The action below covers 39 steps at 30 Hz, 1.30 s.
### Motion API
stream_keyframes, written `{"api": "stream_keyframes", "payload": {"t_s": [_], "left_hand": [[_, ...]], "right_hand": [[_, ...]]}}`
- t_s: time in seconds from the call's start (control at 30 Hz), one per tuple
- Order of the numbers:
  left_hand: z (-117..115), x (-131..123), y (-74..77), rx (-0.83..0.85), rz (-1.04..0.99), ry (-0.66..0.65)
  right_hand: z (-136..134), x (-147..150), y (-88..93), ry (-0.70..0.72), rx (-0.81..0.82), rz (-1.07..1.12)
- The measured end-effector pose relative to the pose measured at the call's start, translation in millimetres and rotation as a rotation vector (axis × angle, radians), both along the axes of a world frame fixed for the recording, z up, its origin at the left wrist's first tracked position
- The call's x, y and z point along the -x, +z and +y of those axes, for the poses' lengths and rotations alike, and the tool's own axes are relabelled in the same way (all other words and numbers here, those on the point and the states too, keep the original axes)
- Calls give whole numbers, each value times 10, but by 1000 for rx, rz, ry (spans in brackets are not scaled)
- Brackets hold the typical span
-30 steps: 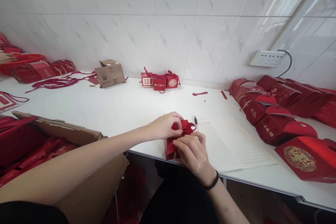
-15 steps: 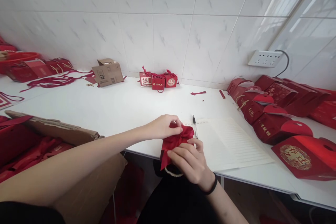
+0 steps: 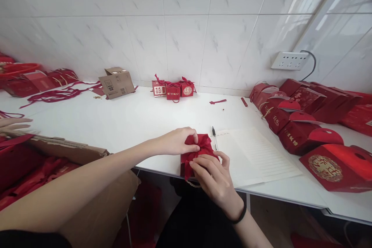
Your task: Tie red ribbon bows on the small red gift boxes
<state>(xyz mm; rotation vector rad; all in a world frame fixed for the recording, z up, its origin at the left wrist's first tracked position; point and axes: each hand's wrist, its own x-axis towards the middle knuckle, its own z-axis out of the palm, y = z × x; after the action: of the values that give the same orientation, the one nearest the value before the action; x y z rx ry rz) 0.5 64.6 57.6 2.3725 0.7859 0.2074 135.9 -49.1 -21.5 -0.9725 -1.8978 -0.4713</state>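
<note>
A small red gift box (image 3: 188, 162) with a red ribbon bow (image 3: 203, 144) on top stands at the front edge of the white table (image 3: 136, 120). My left hand (image 3: 177, 141) pinches the left side of the bow with closed fingers. From the near side my right hand (image 3: 213, 178) grips the box and ribbon, covering much of the box's front. A gold cord hangs below the box. A black band circles my right wrist.
A black pen (image 3: 214, 133) and a lined sheet (image 3: 255, 155) lie right of the box. Several larger red boxes (image 3: 302, 135) crowd the right side. Three small finished boxes (image 3: 173, 88) and a cardboard box (image 3: 116, 82) stand by the wall. An open carton (image 3: 66, 151) with red material sits at left.
The box, tilted over the table edge half a second ago, now stands upright again. My hands stay on the bow and box; the view has shifted slightly.
</note>
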Motion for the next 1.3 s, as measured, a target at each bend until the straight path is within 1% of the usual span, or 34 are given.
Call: {"api": "stream_keyframes", "payload": {"t_s": [0.13,0.33,0.4,0.53,0.7,0.8,1.0,1.17,1.3], "left_hand": [[65,40,2,73,-34,-101],[110,66,10,122,-61,-159],[101,63,6,108,-68,-140],[36,46,14,16,-68,-89],[-35,8,47,-8,-19,-41],[-29,-12,29,-48,9,-16],[-11,-13,-20,-55,-37,-25],[-33,-18,-53,-46,-63,29],[-36,-18,-80,-43,-68,32]], "right_hand": [[-30,31,-43,-29,0,62],[-33,65,-59,-25,0,104],[-58,82,-45,-27,28,132],[-123,144,-8,-77,94,176],[-145,197,-18,-134,131,172],[-152,196,-39,-130,119,183],[-181,219,-42,-142,46,226],[-159,306,-36,-140,50,266],[-159,402,-14,-130,50,258]]}}
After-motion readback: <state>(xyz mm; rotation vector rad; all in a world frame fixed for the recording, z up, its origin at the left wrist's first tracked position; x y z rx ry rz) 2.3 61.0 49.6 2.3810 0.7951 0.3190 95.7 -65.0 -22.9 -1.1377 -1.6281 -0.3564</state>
